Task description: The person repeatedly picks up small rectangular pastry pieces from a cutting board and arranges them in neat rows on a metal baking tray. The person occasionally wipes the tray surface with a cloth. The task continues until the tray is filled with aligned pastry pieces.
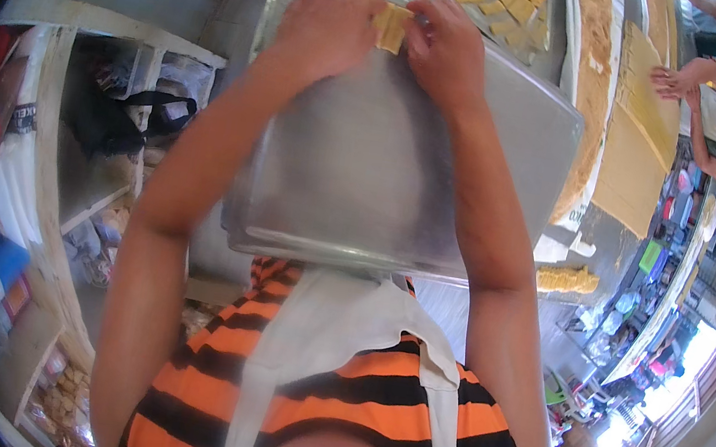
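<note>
Near the far edge of a bare metal baking tray (351, 174), my left hand (335, 26) and my right hand (451, 53) meet around a few small yellow dough pieces (392, 31). The pieces sit side by side, with the left fingertips on one side and the right fingertips on the other. Part of them is hidden behind my fingers, so whether they rest on the tray or are lifted I cannot tell. Just beyond my hands, another metal tray (544, 36) carries many similar flat pieces in rows.
To the right lie a long floured cloth (585, 119), a yellow dough sheet (637, 147) and a row of cut pieces (567, 280). Another person's hands (681, 81) are over that sheet. At left stands a wooden shelf (50, 108) with a black bag (103, 116).
</note>
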`<state>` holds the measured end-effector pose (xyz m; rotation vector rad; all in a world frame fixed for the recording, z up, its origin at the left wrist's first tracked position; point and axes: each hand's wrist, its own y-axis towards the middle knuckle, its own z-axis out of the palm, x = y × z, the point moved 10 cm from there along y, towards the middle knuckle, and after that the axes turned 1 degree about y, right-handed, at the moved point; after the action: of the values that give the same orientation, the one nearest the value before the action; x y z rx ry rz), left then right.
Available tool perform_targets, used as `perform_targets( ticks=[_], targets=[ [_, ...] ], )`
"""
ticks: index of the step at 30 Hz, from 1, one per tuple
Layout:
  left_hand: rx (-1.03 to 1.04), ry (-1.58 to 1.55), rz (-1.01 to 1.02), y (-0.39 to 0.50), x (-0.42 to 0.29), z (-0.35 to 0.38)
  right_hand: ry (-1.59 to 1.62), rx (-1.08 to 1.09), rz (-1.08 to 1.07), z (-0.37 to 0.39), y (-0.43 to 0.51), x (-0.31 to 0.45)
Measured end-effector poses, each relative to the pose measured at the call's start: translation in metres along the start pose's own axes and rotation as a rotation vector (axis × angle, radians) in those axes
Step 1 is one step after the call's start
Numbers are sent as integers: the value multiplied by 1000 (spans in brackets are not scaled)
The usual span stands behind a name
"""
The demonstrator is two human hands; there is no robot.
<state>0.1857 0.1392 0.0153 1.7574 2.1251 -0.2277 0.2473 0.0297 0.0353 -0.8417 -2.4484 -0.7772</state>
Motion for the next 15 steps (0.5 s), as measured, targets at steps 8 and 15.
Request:
perform_targets(
  ticks=[8,15],
  targets=[
    [-186,-160,116,-11,-9,-28,-85,29,-11,-96,-80,-34],
    [-81,-298,57,-62,-75,-10,-208,182,241,-257,-274,-170]
  ],
)
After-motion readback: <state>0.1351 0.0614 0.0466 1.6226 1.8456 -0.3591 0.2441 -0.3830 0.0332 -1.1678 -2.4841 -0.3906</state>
